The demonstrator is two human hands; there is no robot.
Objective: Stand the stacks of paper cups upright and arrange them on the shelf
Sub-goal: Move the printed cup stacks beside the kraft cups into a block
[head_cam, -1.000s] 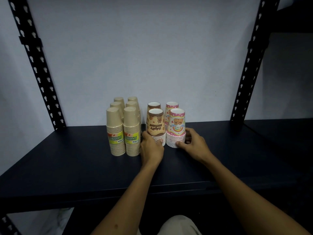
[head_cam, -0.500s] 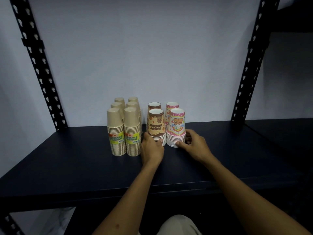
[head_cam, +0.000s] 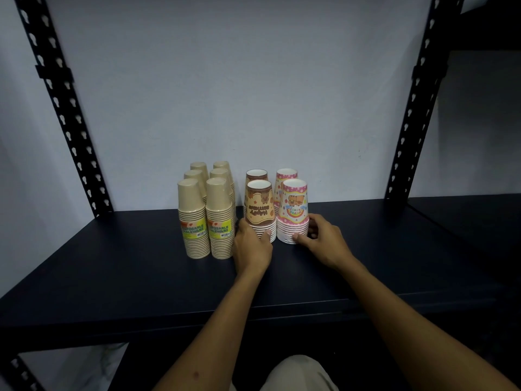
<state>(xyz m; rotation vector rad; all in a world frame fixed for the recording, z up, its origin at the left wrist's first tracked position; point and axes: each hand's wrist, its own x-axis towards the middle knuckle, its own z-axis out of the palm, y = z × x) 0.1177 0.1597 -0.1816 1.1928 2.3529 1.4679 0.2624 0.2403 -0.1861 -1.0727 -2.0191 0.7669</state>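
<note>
Dark metal shelf (head_cam: 112, 277), pale wall behind. Left hand (head_cam: 251, 247) grip curled around base of brown printed paper-cup stack (head_cam: 260, 211); right hand (head_cam: 324, 242) grip on pink printed paper-cup stack (head_cam: 293, 214) at 3 o'clock. Plain kraft cup stacks (head_cam: 205, 210) at 9 o'clock, upright. Open shelf toward front edge and both sides.

Ten cup stacks stand upright, rims down, on the shelf (head_cam: 112, 277), grouped near the back wall (head_cam: 253, 94). Left block: six plain stacks in two columns, three deep; front left plain stack (head_cam: 193, 218) touches front right plain stack (head_cam: 220, 218). Right block: four printed stacks, two by two. Front left printed stack (head_cam: 260, 210) sits just right of the plain block, front right printed stack (head_cam: 294, 211) beside it, two more behind. Left hand (head_cam: 252, 249) at the base of the front left printed stack, right hand (head_cam: 324, 241) at the base of the front right one.
</note>
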